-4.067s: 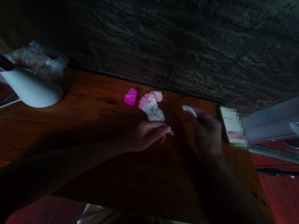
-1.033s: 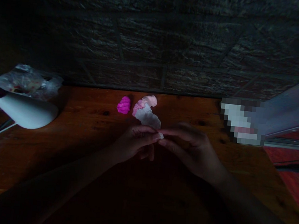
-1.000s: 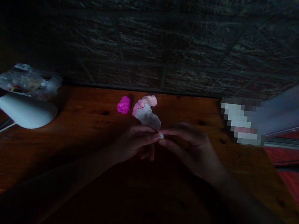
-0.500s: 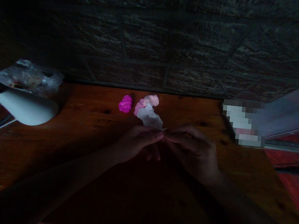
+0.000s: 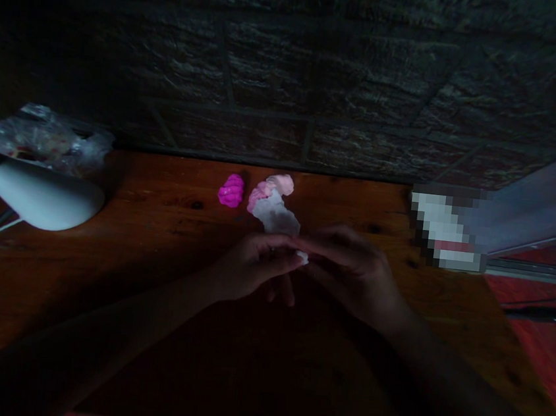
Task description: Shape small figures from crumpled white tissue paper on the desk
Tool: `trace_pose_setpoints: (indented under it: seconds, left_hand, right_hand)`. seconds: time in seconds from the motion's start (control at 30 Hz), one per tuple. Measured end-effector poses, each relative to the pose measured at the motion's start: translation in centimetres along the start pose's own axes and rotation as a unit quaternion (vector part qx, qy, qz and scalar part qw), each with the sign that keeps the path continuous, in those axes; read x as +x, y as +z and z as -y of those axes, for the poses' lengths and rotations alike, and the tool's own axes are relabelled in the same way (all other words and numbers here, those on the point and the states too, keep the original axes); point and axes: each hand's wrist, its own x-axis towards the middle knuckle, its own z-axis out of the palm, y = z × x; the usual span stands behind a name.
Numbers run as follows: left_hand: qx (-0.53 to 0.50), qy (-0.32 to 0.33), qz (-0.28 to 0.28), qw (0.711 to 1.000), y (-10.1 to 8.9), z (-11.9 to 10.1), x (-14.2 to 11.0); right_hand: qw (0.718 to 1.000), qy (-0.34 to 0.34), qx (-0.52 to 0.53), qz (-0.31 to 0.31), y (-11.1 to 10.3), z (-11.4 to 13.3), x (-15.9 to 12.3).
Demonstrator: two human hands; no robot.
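Note:
My left hand (image 5: 257, 265) pinches a small piece of white clay (image 5: 302, 257) between thumb and fingers. From the right, my right hand (image 5: 351, 265) meets it, its fingers at the same small piece; the dim light hides its exact grip. Just beyond the hands lies a flattened white clay lump (image 5: 277, 214), touching a pale pink clay lump (image 5: 273, 186) behind it. A bright magenta clay lump (image 5: 231, 190) sits a little apart to the left.
A white lamp head (image 5: 55, 198) leans in at the left, with crumpled clear plastic (image 5: 51, 138) behind it. At the right stands a blurred-out box (image 5: 447, 232) beside a grey panel (image 5: 541, 202). A dark brick wall (image 5: 273, 68) rises behind the wooden table (image 5: 157, 222).
The small white piece now shows at my left thumb tip. My right fingers have moved over to the left, across the left fingertips. The lumps lie as before.

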Motion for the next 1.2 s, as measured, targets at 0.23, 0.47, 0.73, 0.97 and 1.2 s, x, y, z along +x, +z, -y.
trace_pose_setpoints:
  seconds: [0.23,0.47,0.73,0.97,1.2]
  left_hand:
    - [-0.039,0.004,-0.038,0.998,-0.1,0.1,0.2]
    - [-0.078,0.032,-0.047,0.995,-0.3,0.8,0.5]
    - [-0.059,0.002,-0.016,0.998,-0.5,0.3,0.4]
    - [-0.103,0.002,-0.047,0.994,-0.8,0.5,0.6]
    - [-0.139,0.001,-0.015,0.990,-0.5,0.3,0.7]
  right_hand:
    - [0.994,-0.007,0.089,0.062,-0.3,0.7,0.4]
    - [0.994,-0.017,0.102,0.024,-0.1,0.9,0.3]
    - [0.998,-0.006,0.027,-0.047,-0.4,1.5,0.5]
    - [0.997,0.006,0.057,-0.054,0.1,1.2,0.4]
    - [0.993,0.040,0.095,-0.055,0.6,1.0,0.1]
